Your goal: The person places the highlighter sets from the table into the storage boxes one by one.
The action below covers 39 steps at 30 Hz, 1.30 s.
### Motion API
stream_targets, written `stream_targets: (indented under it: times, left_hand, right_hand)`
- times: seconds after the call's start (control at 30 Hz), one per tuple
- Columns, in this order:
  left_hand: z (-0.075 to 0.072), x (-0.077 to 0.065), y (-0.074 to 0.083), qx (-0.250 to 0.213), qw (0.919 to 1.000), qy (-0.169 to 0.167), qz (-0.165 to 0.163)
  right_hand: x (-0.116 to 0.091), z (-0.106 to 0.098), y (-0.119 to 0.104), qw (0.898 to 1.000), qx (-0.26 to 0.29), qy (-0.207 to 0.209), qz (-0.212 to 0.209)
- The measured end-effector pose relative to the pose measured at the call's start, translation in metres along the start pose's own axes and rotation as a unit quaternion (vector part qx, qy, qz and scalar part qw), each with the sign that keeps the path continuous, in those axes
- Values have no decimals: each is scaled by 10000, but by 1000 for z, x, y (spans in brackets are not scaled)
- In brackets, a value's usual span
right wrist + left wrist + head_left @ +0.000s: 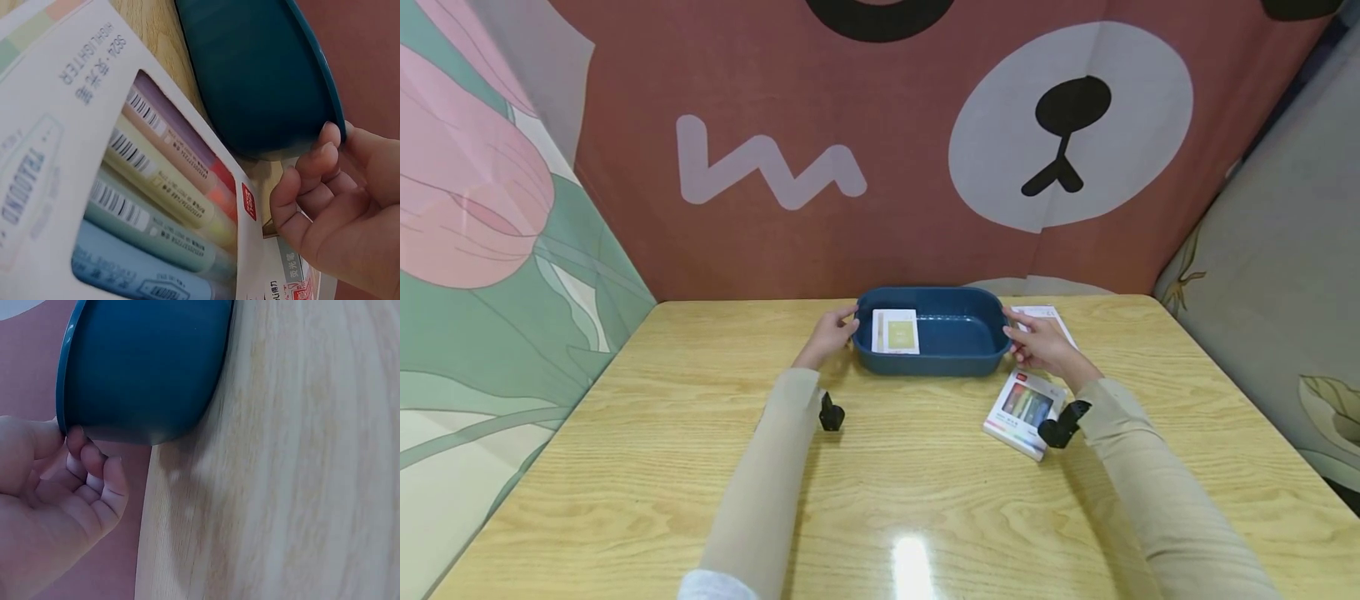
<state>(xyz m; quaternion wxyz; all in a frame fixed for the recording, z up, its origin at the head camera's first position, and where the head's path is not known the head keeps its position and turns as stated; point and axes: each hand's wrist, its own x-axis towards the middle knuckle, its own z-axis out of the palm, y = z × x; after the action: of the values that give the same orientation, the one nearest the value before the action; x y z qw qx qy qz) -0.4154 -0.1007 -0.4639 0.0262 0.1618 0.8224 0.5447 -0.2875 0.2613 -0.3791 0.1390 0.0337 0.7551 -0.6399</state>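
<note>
A dark blue oblong basin (936,365) stands near the back edge of the table. My left hand (831,335) pinches the rim at its left end, thumb above and curled fingertips beneath, as the left wrist view shows. At the opposite end my right hand (1042,343) pinches the rim the same way. A white packet with a yellow-green square (901,335) lies inside the basin, on the left. Below my right hand lies a white box of highlighters (1024,412), whose window shows several pastel pens (165,200) in the right wrist view.
Another white box (1047,315) lies behind my right hand, partly covered by it. The wood-grain table (880,475) ends at a reddish cloth backdrop (760,242) with a bear face. Patterned cloths hang on both sides.
</note>
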Motion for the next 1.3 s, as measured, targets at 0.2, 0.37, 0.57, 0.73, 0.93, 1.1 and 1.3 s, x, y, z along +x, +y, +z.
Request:
stream_targets:
  times: [0.2, 0.37, 0.57, 0.73, 0.93, 1.1, 1.3]
  left_hand:
    - [-1, -31, 47, -156, 9995, -65, -269]
    - [-5, -71, 113, -103, 9974, -129, -708]
    - [-5, -77, 122, -155, 9971, -82, -736]
    - [-3, -66, 106, -208, 9956, -16, -909]
    - [0, -62, 98, -32, 9951, 79, -986]
    - [1, -61, 98, -7, 9951, 73, -983]
    - [2, -61, 100, -35, 9956, 58, -936]
  right_hand:
    - [1, 1, 0, 10000, -23, -65, -25]
    - [1, 2, -2, 9999, -96, -57, 19]
    - [0, 1, -5, 9998, -174, -126, -6]
    - [0, 1, -5, 9996, -211, -160, -49]
    - [1, 0, -2, 9997, -145, -144, -135]
    - [0, -5, 1, 9995, 118, -174, -236]
    - [-4, -11, -3, 9965, -1, 300, -782]
